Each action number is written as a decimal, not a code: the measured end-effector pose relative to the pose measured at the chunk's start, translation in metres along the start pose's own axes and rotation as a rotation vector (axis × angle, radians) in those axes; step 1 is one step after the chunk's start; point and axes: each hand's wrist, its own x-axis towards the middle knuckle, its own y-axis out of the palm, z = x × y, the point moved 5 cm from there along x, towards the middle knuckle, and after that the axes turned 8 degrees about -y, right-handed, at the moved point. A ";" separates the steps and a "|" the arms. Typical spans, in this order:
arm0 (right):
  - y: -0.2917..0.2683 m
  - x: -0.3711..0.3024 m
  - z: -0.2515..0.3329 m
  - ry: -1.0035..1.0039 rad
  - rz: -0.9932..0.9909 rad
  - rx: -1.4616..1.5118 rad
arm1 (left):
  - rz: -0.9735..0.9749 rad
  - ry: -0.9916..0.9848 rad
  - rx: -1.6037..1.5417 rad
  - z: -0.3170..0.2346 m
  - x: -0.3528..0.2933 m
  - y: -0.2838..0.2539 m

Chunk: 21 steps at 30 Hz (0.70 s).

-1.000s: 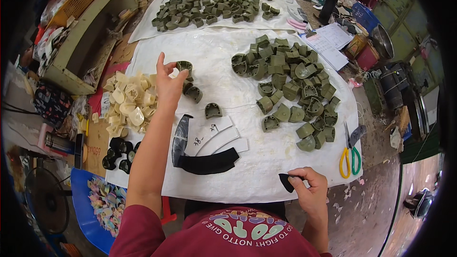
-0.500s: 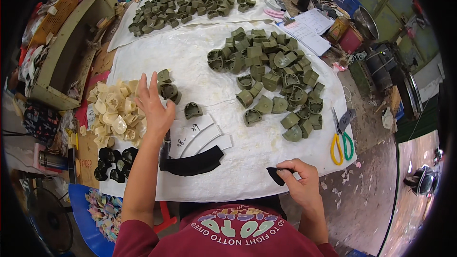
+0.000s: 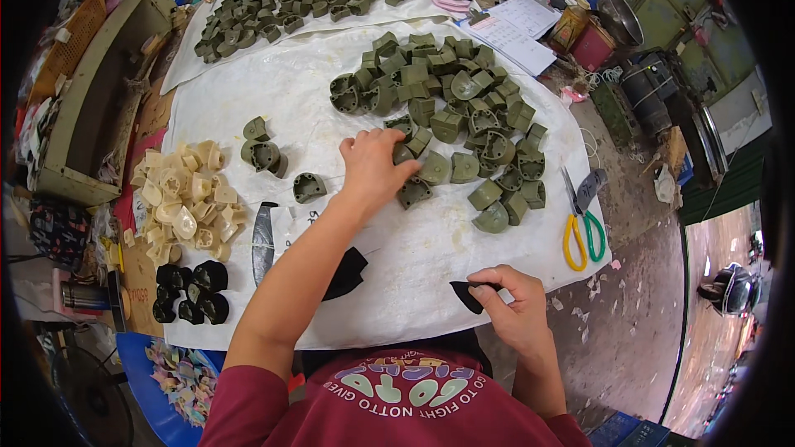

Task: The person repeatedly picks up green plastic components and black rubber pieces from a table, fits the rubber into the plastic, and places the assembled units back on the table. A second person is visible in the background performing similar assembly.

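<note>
My left hand [image 3: 374, 170] reaches over the near left edge of a pile of olive-green shoe heels [image 3: 468, 87]. Its thumb and index finger are apart, one on either side of a green heel [image 3: 402, 154]; a firm hold on it does not show. Low at the table's front, my right hand [image 3: 515, 302] pinches a small black fabric piece [image 3: 467, 296] between thumb and fingers. Beneath my left forearm lies a curved black fabric strip [image 3: 344, 275], partly covered by the arm. A few green heels [image 3: 263, 156] sit apart at the left, with a single heel [image 3: 309, 187] nearer.
Cream heels [image 3: 184, 203] are heaped at the left edge, with black-covered heels [image 3: 192, 290] in front. Scissors [image 3: 584, 228] with yellow and green handles lie at the right edge. More green heels [image 3: 290, 4] cover a far table. Papers [image 3: 517, 37] rest at back right.
My left hand has swung right from the loose heels by the cream heap to the green pile. My right hand keeps its black fabric piece. The view has shifted slightly.
</note>
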 end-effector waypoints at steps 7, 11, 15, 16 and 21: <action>-0.011 -0.009 -0.005 0.043 -0.049 0.010 | 0.227 -0.401 -1.059 0.052 0.011 -0.035; -0.009 -0.010 -0.002 0.024 -0.051 0.002 | 0.459 -0.466 -1.227 0.044 -0.014 -0.043; -0.012 -0.013 0.003 0.041 -0.049 -0.003 | 0.496 -0.505 -1.269 0.039 -0.027 -0.044; -0.014 -0.015 0.003 0.060 -0.047 0.001 | 0.473 -0.525 -1.267 0.040 -0.028 -0.044; -0.020 -0.019 0.001 0.022 -0.105 -0.030 | 0.136 0.038 -0.501 0.001 -0.068 -0.053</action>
